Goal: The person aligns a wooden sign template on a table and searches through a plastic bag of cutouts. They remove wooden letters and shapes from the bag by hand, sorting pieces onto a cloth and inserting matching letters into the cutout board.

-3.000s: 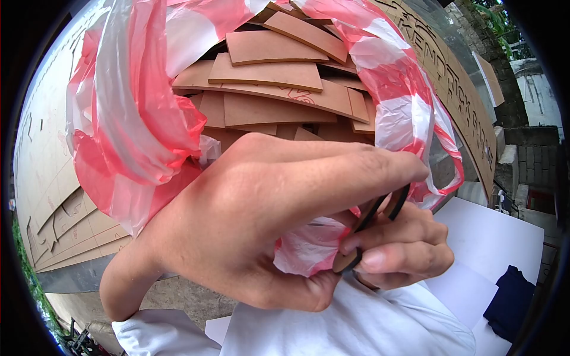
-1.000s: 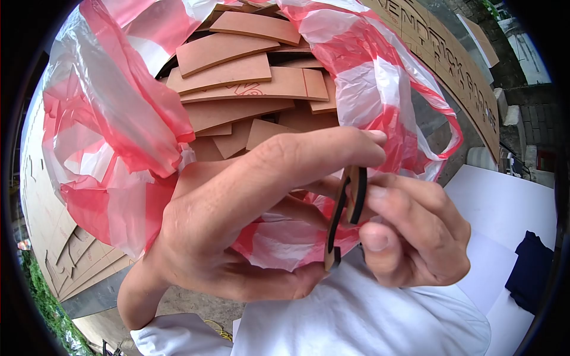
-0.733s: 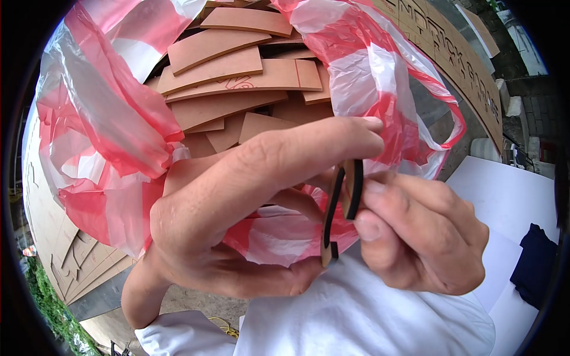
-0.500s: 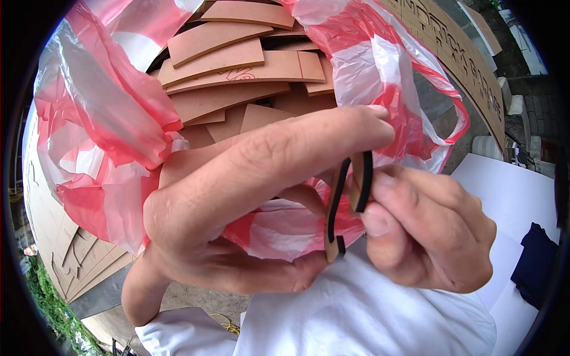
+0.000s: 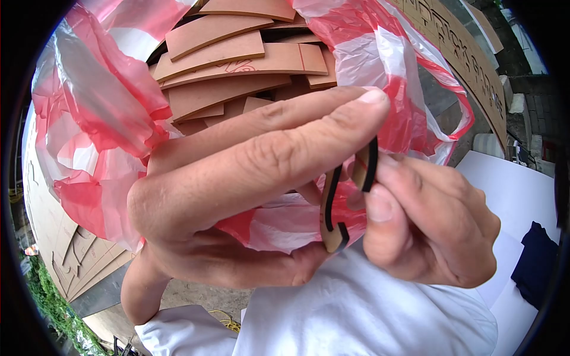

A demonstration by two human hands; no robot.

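The left hand [image 5: 190,204] was curled in a C, its thumb at the near end of a small, dark-edged curved piece [image 5: 337,238] and its long fingers arched over the top. The right hand [image 5: 439,222] pinched the piece's far-right part between thumb and fingers; from this angle it was hard to say whether this was one bent piece or two overlapping ones. The piece was held up between the hands, on the near side of a red-and-white plastic bag [image 5: 101,101]. The bag gaped around a heap of flat brown slats [image 5: 231,50]. To the left, cut sheets [image 5: 83,261] overlapped on a grey bench [image 5: 107,293], and at the far right a brown panel [image 5: 460,56] bore cut lettering. White boards [image 5: 513,178] lay to the right, with dark blue cloth [image 5: 534,264] on them. A yellow cord [image 5: 227,323] lay on the concrete floor [image 5: 199,296]. Greenery [image 5: 53,308] showed at the near left, and a block wall [image 5: 531,110] at the far right.
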